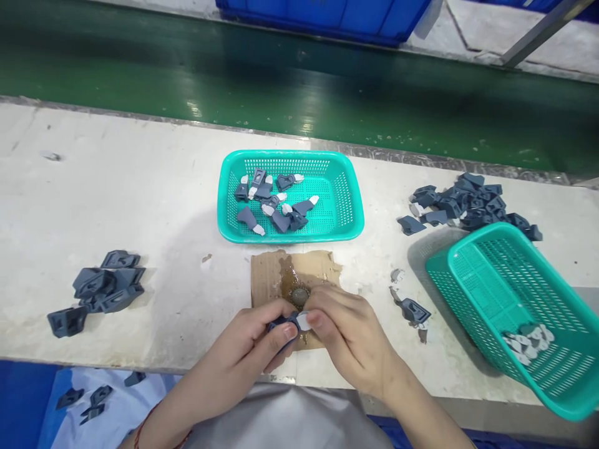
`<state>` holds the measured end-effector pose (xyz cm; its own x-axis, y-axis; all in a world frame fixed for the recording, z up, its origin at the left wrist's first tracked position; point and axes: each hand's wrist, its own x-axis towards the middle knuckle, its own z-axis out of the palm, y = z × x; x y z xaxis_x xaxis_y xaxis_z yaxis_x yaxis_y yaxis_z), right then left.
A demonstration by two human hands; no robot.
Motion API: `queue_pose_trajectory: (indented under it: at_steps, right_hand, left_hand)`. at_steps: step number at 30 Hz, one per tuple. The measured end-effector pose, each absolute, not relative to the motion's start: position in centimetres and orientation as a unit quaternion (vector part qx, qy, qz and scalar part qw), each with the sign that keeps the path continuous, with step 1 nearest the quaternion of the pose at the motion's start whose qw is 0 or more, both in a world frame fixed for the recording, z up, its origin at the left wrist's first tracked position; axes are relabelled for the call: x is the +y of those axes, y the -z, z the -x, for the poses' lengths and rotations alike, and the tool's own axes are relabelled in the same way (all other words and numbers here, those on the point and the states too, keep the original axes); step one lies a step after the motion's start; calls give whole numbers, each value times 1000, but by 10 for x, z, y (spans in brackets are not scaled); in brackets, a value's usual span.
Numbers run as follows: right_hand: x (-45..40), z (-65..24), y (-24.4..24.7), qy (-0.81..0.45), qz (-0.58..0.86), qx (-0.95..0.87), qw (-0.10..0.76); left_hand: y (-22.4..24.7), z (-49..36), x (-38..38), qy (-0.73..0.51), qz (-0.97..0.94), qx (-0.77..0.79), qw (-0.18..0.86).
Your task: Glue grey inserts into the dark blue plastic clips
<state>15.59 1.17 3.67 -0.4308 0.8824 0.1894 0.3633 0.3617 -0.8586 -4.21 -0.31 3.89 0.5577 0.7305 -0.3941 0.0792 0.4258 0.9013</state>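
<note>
Head view showed the left hand (255,340) and the right hand (344,330) meeting at the near edge of the white surface (140,199), each grip pinched shut on one dark grey plastic part (283,323) with a small white piece (304,321) at its tip. Just beyond the fingers lay a stained cardboard scrap (271,274) bearing a greasy blob (299,294). Left of the hands sat a heap of grey parts (105,287); to the right, a tilted teal basket (505,299) held white pieces. Farther out, a second teal basket (341,187) held assembled parts, another grey pile (468,202) lay to its right, and a green conveyor belt (281,75) ran behind.
</note>
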Motion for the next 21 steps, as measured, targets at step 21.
queue_pose_trajectory:
  at_steps: [21]
  right_hand:
    - [-3,-173,-53,-389,487,-724,296]
  left_hand:
    - [-56,33,23,-150,-698,415,564]
